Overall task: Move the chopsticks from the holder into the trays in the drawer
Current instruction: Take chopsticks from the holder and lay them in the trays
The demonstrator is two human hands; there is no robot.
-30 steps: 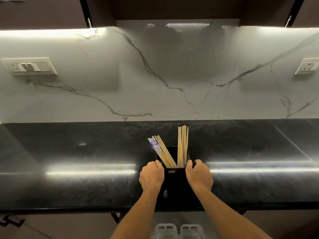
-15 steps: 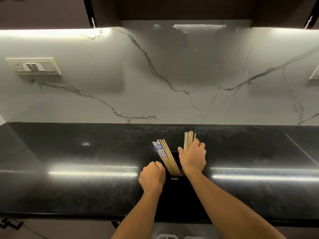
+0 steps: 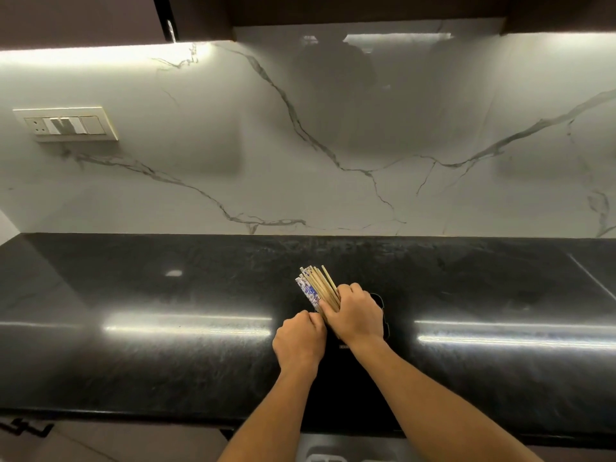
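A black holder (image 3: 381,315) stands on the dark countertop (image 3: 166,361) near its front edge, mostly hidden behind my hands. My right hand (image 3: 356,315) is closed around a bundle of several chopsticks (image 3: 316,288), plain wooden ones and ones with blue-and-white patterned ends, which lean up and to the left out of the holder. My left hand (image 3: 300,341) grips the holder's left side, its fingers touching the base of the bundle. The drawer's white trays (image 3: 325,457) just show at the bottom edge, below the counter.
A white marble backsplash (image 3: 300,145) rises behind the counter, with a switch plate (image 3: 66,125) at the left. Dark cabinets (image 3: 83,15) hang overhead with a light strip beneath. A dark bracket (image 3: 23,428) sits below the counter edge at the lower left.
My right hand moved from the holder's right side up to the right bunch of chopsticks, then swept it left, gathering both bunches into one bundle. My left hand stayed on the holder.
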